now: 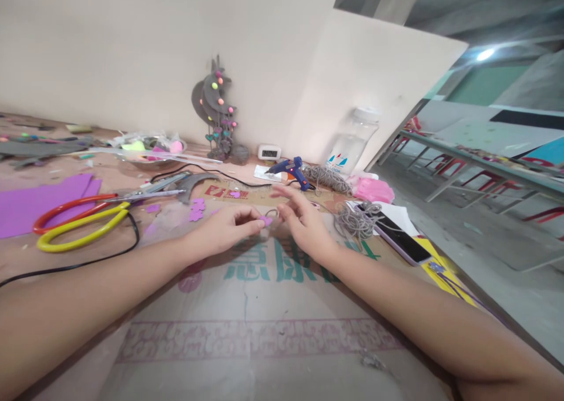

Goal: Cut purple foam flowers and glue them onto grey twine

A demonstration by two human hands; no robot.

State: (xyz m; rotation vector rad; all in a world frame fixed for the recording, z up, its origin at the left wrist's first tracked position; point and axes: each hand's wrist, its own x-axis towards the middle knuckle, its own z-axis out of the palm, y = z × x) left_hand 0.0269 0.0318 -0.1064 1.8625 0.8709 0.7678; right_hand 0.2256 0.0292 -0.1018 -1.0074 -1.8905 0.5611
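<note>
My left hand [233,223] is closed in a pinch on a small purple foam flower [265,220], above the cardboard sheet in the middle. A thin dark curved cord [271,212] shows between that flower and my right hand [306,221]. The right fingers are apart and slightly bent, and I make out nothing held in them. Other purple foam flowers [197,209] lie to the left of my left hand. Beyond the right hand, a blue hot glue gun [291,170] rests with a small red light on it.
Red-and-yellow-handled scissors [81,227] and purple foam sheets [39,206] lie left. Grey cord [359,217], a phone [400,236] and a water bottle [350,142] stand right. A grey moon ornament [215,104] leans on the wall. A black cable [110,253] crosses the left side.
</note>
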